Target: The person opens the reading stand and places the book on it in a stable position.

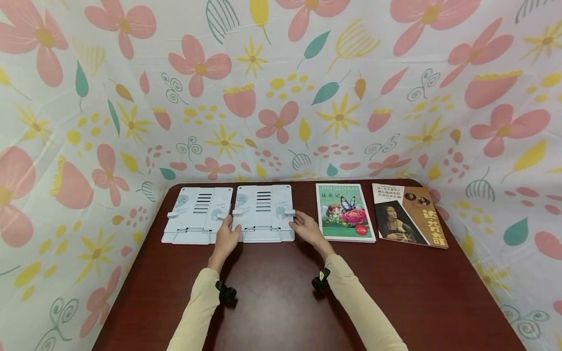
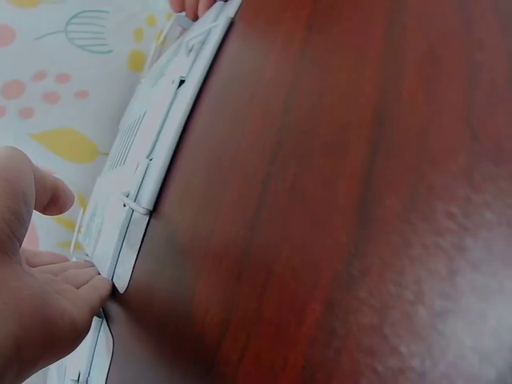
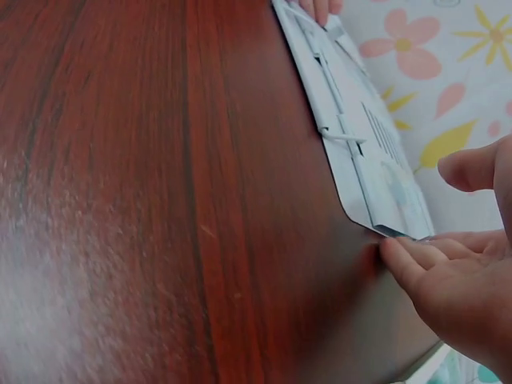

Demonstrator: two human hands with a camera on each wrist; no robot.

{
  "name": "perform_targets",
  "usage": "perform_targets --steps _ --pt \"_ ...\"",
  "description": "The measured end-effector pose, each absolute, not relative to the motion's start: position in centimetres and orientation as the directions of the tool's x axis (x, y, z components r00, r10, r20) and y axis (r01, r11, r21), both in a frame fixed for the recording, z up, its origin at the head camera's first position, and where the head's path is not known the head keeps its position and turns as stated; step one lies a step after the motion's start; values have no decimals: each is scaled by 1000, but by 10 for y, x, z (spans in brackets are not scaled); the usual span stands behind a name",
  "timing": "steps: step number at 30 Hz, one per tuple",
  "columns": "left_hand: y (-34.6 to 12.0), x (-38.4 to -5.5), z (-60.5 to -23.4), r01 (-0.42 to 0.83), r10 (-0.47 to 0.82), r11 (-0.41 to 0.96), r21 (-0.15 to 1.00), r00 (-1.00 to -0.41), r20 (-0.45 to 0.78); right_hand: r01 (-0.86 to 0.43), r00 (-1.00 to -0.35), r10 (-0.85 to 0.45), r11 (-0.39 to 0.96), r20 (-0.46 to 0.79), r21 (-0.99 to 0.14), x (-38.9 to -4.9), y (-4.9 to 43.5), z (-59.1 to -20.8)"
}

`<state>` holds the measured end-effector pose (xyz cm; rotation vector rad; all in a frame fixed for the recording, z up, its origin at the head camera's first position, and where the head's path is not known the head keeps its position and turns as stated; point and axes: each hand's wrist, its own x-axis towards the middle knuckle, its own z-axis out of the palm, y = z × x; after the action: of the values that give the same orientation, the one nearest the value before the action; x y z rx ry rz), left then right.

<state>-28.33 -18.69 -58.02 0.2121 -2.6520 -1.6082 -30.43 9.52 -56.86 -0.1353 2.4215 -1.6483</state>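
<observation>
Two white folding book stands lie flat side by side; my hands are at the right-hand book stand. My left hand is in the gap between the two, its fingertips against the near stand's left edge. In the left wrist view that hand's thumb is raised, apart from the stand. At the opposite edge, my right hand touches the side with its fingertips. The right wrist view shows its fingers extended low by the corner, thumb lifted away. The other book stand lies left of my left hand.
Right of the stands lies a green-covered book with a butterfly picture. Beyond it is a brown and white book with a portrait cover. All rest along the back of a dark red-brown table, before a flower-patterned cloth.
</observation>
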Motion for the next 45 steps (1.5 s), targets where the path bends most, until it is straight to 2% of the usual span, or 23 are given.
perform_targets --steps 8,16,45 --pt "-186 -287 -578 -148 -142 389 909 -985 -100 96 -975 -166 287 -149 -953 -306 93 -573" --pt "-187 -284 -579 -157 -133 304 940 -984 -121 110 -971 -171 294 -166 -949 -302 91 -574" --pt "-167 -223 -587 -107 -138 224 969 -987 -78 121 -975 -147 275 -166 -954 -237 121 -572"
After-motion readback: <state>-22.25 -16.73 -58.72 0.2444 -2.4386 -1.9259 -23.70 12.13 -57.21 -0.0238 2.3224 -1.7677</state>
